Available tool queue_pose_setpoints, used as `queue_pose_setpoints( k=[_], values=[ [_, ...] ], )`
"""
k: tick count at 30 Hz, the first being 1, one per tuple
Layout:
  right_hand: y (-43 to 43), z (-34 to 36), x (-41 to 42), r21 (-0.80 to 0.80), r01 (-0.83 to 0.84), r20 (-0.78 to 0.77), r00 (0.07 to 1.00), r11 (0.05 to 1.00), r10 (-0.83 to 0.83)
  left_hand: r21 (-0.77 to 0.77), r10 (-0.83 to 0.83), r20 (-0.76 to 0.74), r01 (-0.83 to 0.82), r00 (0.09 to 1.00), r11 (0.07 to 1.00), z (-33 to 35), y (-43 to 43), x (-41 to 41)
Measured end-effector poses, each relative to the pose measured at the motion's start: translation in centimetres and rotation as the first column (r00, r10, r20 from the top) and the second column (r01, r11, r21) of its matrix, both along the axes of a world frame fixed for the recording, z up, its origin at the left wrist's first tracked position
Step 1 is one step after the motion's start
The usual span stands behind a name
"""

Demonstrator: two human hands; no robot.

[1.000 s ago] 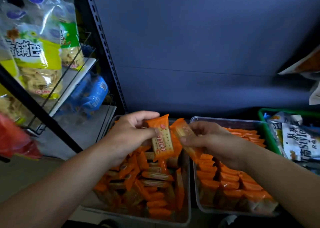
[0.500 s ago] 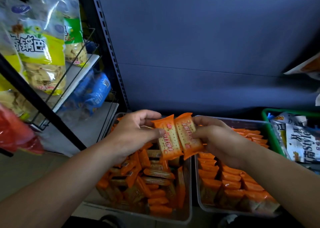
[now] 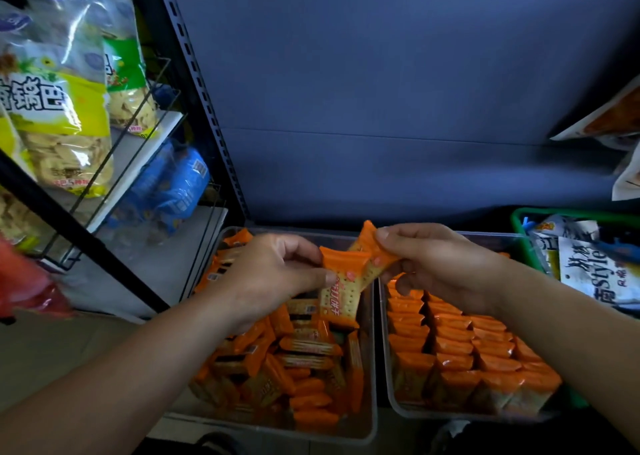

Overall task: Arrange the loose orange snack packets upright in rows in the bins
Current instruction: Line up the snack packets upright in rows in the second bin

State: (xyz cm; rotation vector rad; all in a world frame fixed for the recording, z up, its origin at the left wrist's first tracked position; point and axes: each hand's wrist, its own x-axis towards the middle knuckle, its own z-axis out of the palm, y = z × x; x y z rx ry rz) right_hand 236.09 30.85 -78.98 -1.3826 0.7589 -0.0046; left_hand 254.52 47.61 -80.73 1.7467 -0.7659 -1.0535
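Above the left bin's (image 3: pixel 372 390) far right corner, the left hand (image 3: pixel 273 274) pinches an orange cracker packet (image 3: pixel 341 299) printed with red Chinese characters. The right hand (image 3: pixel 440 264) pinches a second packet (image 3: pixel 366 240) touching it. Loose packets (image 3: pixel 304 347) lie jumbled in that bin; upright rows (image 3: pixel 457 347) fill the right bin (image 3: pixel 387 390). In the green basket (image 3: pixel 519 220), a bag (image 3: pixel 588 274) reads "Style".

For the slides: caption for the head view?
Left hand and right hand pinch orange packets above jumbled left bin and rowed right bin.

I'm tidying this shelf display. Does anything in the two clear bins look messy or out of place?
Yes. In the left bin, the loose packets lie jumbled, flat and at mixed angles, while those in the right bin stand upright in neat rows.
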Motion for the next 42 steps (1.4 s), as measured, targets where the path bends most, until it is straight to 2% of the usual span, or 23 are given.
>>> queue_pose_setpoints(
  k=[7, 9, 12, 16, 20, 23, 25, 27, 31, 32, 33, 34, 36, 38, 40, 42],
  values=[
    [0.3, -0.2, 0.1, -0.061, 0.044, -0.002, 0.999, 0.997, -0.044, -0.033, -0.045, 0.034, 0.046, 0.998, 0.998, 0.0, 0.0, -0.9],
    [0.4, 0.0, 0.1, -0.035, 0.001, -0.001, 1.000, 0.999, -0.001, -0.056, -0.047, 0.049, 0.050, 0.998, 0.997, 0.0, -0.1, -1.4],
    [0.6, 0.2, -0.1, -0.135, -0.113, -0.044, 0.993, 0.984, 0.108, -0.077, -0.009, 0.054, 0.013, 0.998, 0.997, 0.0, -0.4, -2.0],
    [0.2, -0.1, -0.2, -0.132, -0.124, -0.080, 0.990, 0.983, 0.114, -0.079, 0.024, 0.024, -0.022, 0.999, 0.997, -0.4, -0.8, -1.3],
    [-0.2, -0.1, -0.5, -0.118, -0.116, -0.091, 0.990, 0.986, 0.105, 0.027, -0.143, 0.165, 0.141, 0.976, 0.990, -0.4, -0.4, -0.7],
    [-0.3, -0.2, -0.3, -0.126, -0.123, -0.077, 0.990, 0.984, 0.114, -0.002, -0.298, 0.065, 0.298, 0.952, 0.954, -0.5, 0.0, -1.5],
    [-0.2, -0.3, -0.2, -0.124, -0.113, -0.074, 0.992, 0.986, 0.104, -0.026, -0.323, 0.091, 0.327, 0.942, 0.945, -0.7, 0.0, -1.6],
    [0.1, -0.4, -0.2, -0.131, -0.115, -0.069, 0.992, 0.985, 0.107, -0.056, -0.269, 0.136, 0.278, 0.953, 0.959, -1.3, -0.1, -1.7],
    [0.5, -0.6, -0.1, -0.312, -0.148, -0.113, 0.987, 0.939, 0.119, -0.119, -0.229, 0.152, 0.248, 0.962, 0.962, -2.5, -0.4, -2.2],
    [0.4, -0.6, -0.1, -0.349, -0.153, -0.135, 0.985, 0.924, 0.112, -0.112, -0.242, 0.199, 0.267, 0.950, 0.957, -2.9, -0.5, -2.2],
    [0.3, -0.7, -0.1, -0.385, -0.153, -0.162, 0.982, 0.910, 0.097, -0.076, -0.274, 0.290, 0.307, 0.917, 0.949, -3.2, -0.7, -2.0],
    [0.2, -0.8, -0.3, -0.417, -0.146, -0.186, 0.980, 0.897, 0.073, -0.010, -0.329, 0.416, 0.365, 0.848, 0.931, -3.8, -1.1, -1.6],
    [-0.3, -1.0, -0.7, -0.454, -0.112, -0.204, 0.979, 0.884, 0.019, 0.251, -0.519, 0.603, 0.474, 0.606, 0.844, -4.8, -1.9, -0.6],
    [-0.7, -1.2, -1.3, -0.460, -0.087, -0.218, 0.976, 0.884, -0.018, 0.535, -0.732, 0.552, 0.503, 0.400, 0.679, -5.8, -2.6, 0.3],
    [-1.1, -1.3, -1.9, -0.460, -0.068, -0.229, 0.972, 0.885, -0.045, 0.681, -0.849, 0.372, 0.511, 0.376, 0.524, -6.7, -3.0, 1.1],
    [-1.4, -1.6, -2.3, -0.461, -0.053, -0.236, 0.970, 0.886, -0.065, 0.748, -0.901, 0.291, 0.511, 0.322, 0.424, -7.5, -3.1, 1.6]
  ],
)
